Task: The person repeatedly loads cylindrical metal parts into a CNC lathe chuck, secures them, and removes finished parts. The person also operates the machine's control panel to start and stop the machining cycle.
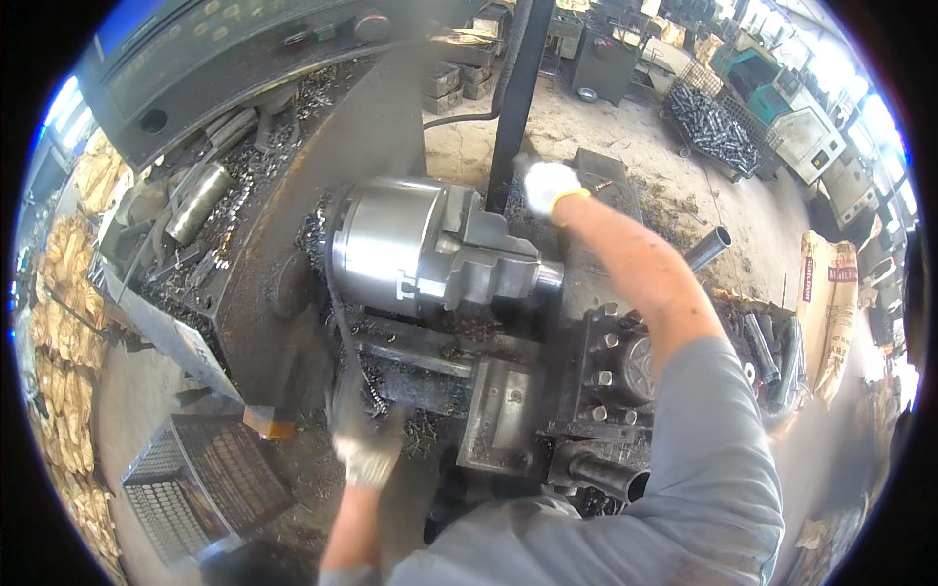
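Note:
A lathe chuck (391, 244) of bright steel with stepped jaws (489, 259) sits in the middle. A short round metal workpiece (550, 277) shows at the jaws' right end. My right hand (551, 188), in a white glove with a yellow cuff, reaches past the chuck beside a dark upright post (515, 107). Its fingers are blurred. Low in front of the chuck is my left hand (369, 451), in a soiled white glove. A dark thin bar (344, 342) runs down towards it; motion smears the fingers, so a grip cannot be made out.
A bolted tool post (616, 366) stands under my right arm. Metal chips and a steel cylinder (199, 203) lie in the tray at left. A perforated crate (181, 488) is on the floor. Farther off stand a basket of metal parts (713, 132) and a paper sack (826, 313).

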